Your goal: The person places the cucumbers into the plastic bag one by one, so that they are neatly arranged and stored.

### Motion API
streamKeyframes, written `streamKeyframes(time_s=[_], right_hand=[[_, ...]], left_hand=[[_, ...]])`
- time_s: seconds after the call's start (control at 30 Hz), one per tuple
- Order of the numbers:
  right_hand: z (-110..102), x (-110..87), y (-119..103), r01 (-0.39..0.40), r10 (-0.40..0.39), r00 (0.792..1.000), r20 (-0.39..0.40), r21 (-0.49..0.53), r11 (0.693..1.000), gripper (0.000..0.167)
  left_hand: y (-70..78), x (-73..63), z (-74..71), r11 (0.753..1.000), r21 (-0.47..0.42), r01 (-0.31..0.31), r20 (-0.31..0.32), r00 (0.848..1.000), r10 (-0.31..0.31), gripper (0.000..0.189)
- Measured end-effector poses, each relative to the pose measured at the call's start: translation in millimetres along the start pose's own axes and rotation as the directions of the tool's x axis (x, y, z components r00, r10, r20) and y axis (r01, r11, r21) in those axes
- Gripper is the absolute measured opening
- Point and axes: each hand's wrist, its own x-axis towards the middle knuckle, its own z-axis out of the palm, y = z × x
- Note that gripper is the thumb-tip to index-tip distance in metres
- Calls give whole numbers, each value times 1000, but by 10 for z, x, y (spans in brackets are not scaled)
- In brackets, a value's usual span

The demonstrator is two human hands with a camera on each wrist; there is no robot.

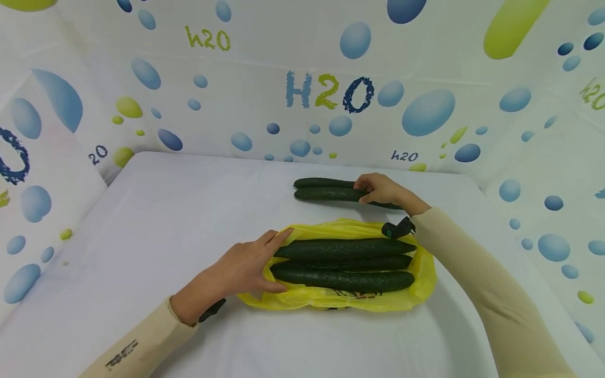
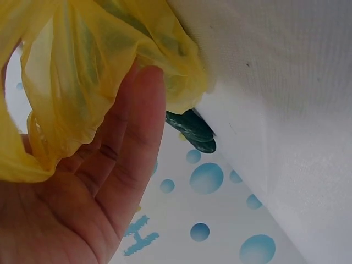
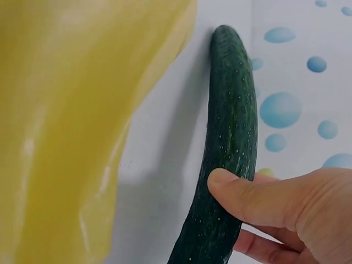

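Note:
A yellow plastic bag (image 1: 302, 300) lies on the white table with three long dark green cucumbers (image 1: 345, 279) showing in its open top. My left hand (image 1: 241, 265) is at the bag's left end, thumb and fingers spread apart along the mouth; in the left wrist view its extended fingers (image 2: 144, 118) rest against the thin plastic. Behind the bag, two more cucumbers lie side by side. My right hand (image 1: 382, 189) holds the nearer cucumber (image 1: 326, 194) toward its right half, thumb in front and fingers behind. The farther cucumber (image 1: 323, 182) lies just beyond, partly covered by that hand.
White cloth printed with blue and green drops (image 1: 255, 79) rises behind and on both sides of the table (image 1: 198, 210). A small black wrist device (image 1: 399, 228) on the right arm overlaps the bag's far edge. Bare tabletop stretches to the left.

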Motion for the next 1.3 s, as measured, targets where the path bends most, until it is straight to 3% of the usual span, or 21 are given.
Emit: streamKeyframes(time_s=[0.53, 1.3], right_hand=[[7, -134, -70, -22, 25, 999, -43, 70, 997, 37], [-28, -592, -448, 109, -100, 985, -144, 56, 992, 37]], left_hand=[[-8, -35, 19, 998, 59, 4, -12, 1000, -3, 108], [-13, 4, 9, 997, 79, -26, -35, 999, 29, 108]])
